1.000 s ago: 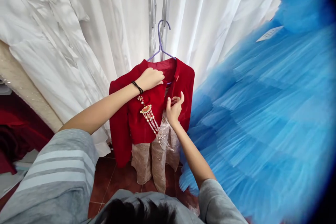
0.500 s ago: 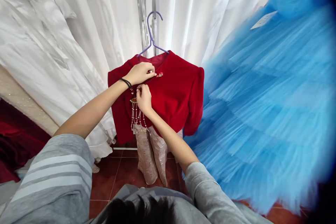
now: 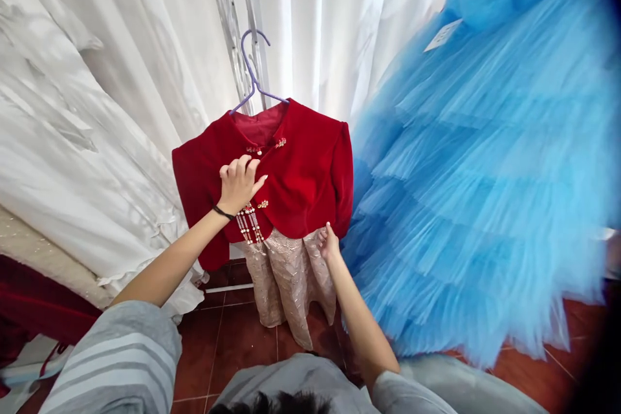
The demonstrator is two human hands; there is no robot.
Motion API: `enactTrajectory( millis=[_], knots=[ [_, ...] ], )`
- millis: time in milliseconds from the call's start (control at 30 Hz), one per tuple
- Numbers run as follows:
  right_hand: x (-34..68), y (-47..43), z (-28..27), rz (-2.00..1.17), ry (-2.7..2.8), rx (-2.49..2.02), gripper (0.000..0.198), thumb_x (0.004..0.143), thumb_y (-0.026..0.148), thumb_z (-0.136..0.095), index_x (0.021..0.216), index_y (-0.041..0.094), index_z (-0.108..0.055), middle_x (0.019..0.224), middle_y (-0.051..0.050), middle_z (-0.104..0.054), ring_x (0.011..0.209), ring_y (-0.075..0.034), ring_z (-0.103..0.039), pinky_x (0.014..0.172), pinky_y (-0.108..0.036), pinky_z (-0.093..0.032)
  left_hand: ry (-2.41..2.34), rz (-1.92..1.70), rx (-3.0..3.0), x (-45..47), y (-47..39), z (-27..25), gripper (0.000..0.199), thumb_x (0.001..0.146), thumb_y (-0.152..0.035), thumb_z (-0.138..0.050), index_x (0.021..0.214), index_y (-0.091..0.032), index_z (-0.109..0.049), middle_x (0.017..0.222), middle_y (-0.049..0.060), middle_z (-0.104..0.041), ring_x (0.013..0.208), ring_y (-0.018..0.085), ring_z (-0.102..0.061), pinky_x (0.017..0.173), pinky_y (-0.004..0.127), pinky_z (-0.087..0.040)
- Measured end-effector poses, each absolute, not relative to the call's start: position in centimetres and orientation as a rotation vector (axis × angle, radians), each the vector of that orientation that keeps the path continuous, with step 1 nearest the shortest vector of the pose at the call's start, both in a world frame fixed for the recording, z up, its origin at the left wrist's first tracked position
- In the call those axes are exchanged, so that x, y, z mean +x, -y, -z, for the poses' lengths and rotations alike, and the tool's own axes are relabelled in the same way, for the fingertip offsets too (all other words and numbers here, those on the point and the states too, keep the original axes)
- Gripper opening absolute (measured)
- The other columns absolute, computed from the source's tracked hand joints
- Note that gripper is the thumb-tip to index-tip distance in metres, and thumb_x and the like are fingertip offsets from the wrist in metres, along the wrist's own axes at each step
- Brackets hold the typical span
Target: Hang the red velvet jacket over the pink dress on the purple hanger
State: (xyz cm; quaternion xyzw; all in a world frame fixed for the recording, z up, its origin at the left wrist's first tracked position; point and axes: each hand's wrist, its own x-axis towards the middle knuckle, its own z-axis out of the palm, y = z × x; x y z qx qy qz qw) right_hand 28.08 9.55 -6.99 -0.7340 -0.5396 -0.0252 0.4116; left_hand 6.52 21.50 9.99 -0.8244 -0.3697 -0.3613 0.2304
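Observation:
A red velvet jacket (image 3: 310,168) hangs on a purple hanger (image 3: 254,81), with a patterned pinkish-beige skirt (image 3: 286,272) below it. Over the jacket's front, my left hand (image 3: 240,184) has its fingers apart and slightly bent, holding nothing. Just under its wrist dangles a beaded tassel (image 3: 250,223), partly covered by the hand. Ornate fastenings (image 3: 280,142) show at the collar, whose two sides lie apart. At the lower right hem, my right hand (image 3: 330,244) is closed, thumb at the jacket's edge and fingers curled beside the skirt.
A large blue tulle dress (image 3: 485,174) with a white tag (image 3: 443,35) fills the right side. White garments (image 3: 72,142) hang on the left, and a white curtain (image 3: 301,26) is behind. A metal rack (image 3: 237,32) supports the hanger above dark red floor tiles (image 3: 242,336).
My left hand has moved down from the collar and spread its fingers. My right hand has left the jacket's front near the tassel and moved right and down to the hem. The view has shifted.

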Motion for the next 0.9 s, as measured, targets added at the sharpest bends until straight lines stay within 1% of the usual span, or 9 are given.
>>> enactTrajectory(
  millis=[67,133,267,400,533,667,733,833,900],
  knots=[
    [30.7,-9.3,7.7,-0.130,1.405,-1.783,0.056,0.102,0.056,-0.025,0.087,0.021,-0.066,0.072,-0.012,-0.068,0.074,-0.022,-0.068,0.062,-0.032,-0.050,1.087,0.967,-2.371,5.7,-21.3,-10.5,0.034,0.099,-0.044,-0.040,0.093,-0.020,-0.065,0.089,0.014,-0.070,0.089,0.029,-0.063,0.085,0.045,-0.043],
    [31.8,-8.9,8.4,-0.296,1.365,-1.700,0.060,0.101,0.060,-0.021,0.084,0.022,-0.065,0.072,-0.013,-0.068,0.077,-0.022,-0.068,0.062,-0.033,-0.049,1.171,1.026,-2.473,5.0,-21.3,-11.8,0.042,0.101,-0.042,-0.033,0.077,-0.020,-0.059,0.068,0.007,-0.062,0.069,0.022,-0.058,0.074,0.036,-0.042],
    [31.0,-8.4,11.0,-0.670,1.011,-1.436,0.060,0.094,0.072,-0.028,0.069,0.024,-0.054,0.066,-0.010,-0.063,0.068,-0.019,-0.064,0.063,-0.033,-0.049,1.411,1.107,-2.353,4.6,-21.8,-13.9,0.039,0.099,-0.044,-0.039,0.074,-0.021,-0.058,0.065,0.005,-0.060,0.063,0.020,-0.056,0.060,0.030,-0.032],
    [29.8,-9.4,13.1,-0.938,0.710,-1.246,0.065,0.061,0.086,-0.058,0.064,0.024,-0.041,0.060,-0.001,-0.055,0.057,-0.014,-0.056,0.060,-0.030,-0.050,1.489,0.988,-2.214,5.3,-22.2,-13.1,0.035,0.099,-0.037,-0.041,0.081,-0.018,-0.063,0.077,0.010,-0.068,0.072,0.024,-0.063,0.060,0.030,-0.032],
    [28.9,-9.2,14.3,-0.994,0.695,-1.282,0.066,0.045,0.079,-0.073,0.067,0.020,-0.053,0.062,-0.001,-0.058,0.055,-0.012,-0.053,0.056,-0.027,-0.047,1.326,1.106,-2.225,4.9,-22.1,-10.6,0.032,0.097,-0.040,-0.047,0.099,-0.016,-0.067,0.093,0.013,-0.071,0.089,0.027,-0.066,0.078,0.034,-0.045],
    [28.9,-7.0,15.2,-0.965,0.700,-1.378,0.061,0.045,0.068,-0.077,0.072,0.016,-0.061,0.063,-0.005,-0.061,0.056,-0.015,-0.054,0.055,-0.030,-0.046,1.045,1.300,-2.237,3.4,-20.6,-7.2,0.043,0.093,-0.045,-0.055,0.121,-0.013,-0.060,0.118,0.018,-0.066,0.113,0.030,-0.060,0.104,0.041,-0.042],
    [29.8,-6.2,14.4,-0.860,0.712,-1.427,0.057,0.051,0.062,-0.077,0.081,0.016,-0.064,0.071,-0.007,-0.065,0.063,-0.018,-0.057,0.063,-0.034,-0.050,1.025,1.472,-2.145,2.9,-19.4,-5.5,0.046,0.093,-0.044,-0.054,0.126,-0.013,-0.056,0.126,0.019,-0.061,0.123,0.030,-0.055,0.112,0.044,-0.037],
    [31.5,-6.7,10.0,-0.516,0.822,-1.455,0.065,0.064,0.056,-0.072,0.114,0.016,-0.062,0.111,-0.014,-0.067,0.093,-0.026,-0.062,0.087,-0.042,-0.052,1.278,1.675,-1.938,3.3,-17.9,-3.8,0.057,0.089,-0.042,-0.057,0.137,-0.012,-0.045,0.143,0.024,-0.046,0.139,0.033,-0.041,0.118,0.050,-0.028],
    [31.8,-8.3,5.6,-0.189,1.000,-1.463,0.086,0.069,0.057,-0.071,0.140,0.016,-0.047,0.142,-0.020,-0.051,0.126,-0.032,-0.052,0.107,-0.049,-0.044,1.532,1.670,-1.875,4.4,-17.5,-3.6,0.085,0.079,-0.047,-0.069,0.147,-0.011,-0.032,0.155,0.028,-0.027,0.149,0.040,-0.023,0.120,0.058,-0.020]
  ],
)
